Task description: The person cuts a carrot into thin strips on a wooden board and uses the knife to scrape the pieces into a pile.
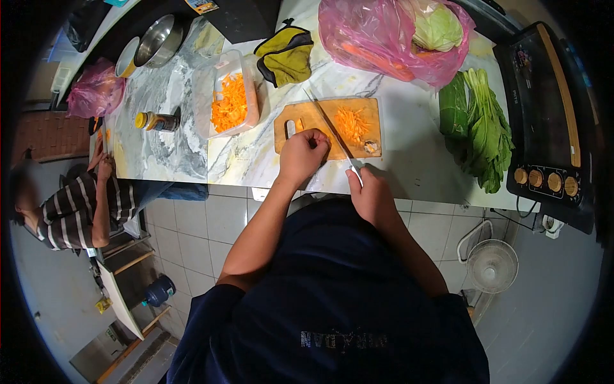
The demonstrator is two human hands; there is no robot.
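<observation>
My right hand (373,194) grips the handle of a long kitchen knife (329,123), its blade slanting up and left across a wooden cutting board (281,139). To the right of the blade lies a heap of orange carrot strips (352,125). My left hand (306,155) rests at the board's front edge, left of the blade, with its fingers curled together; whatever they hold is hidden. A small carrot piece (299,125) is just beyond that hand. A clear plastic tub (203,96) left of the board contains more shredded carrot (230,104).
Behind the board are a yellow-green cloth (284,54) and a pink bag (358,32) with cabbage (437,27). Leafy greens (489,137) and a black oven (543,115) stand right. Leftward are a spice jar (157,121), metal bowl (158,41) and another person (80,205).
</observation>
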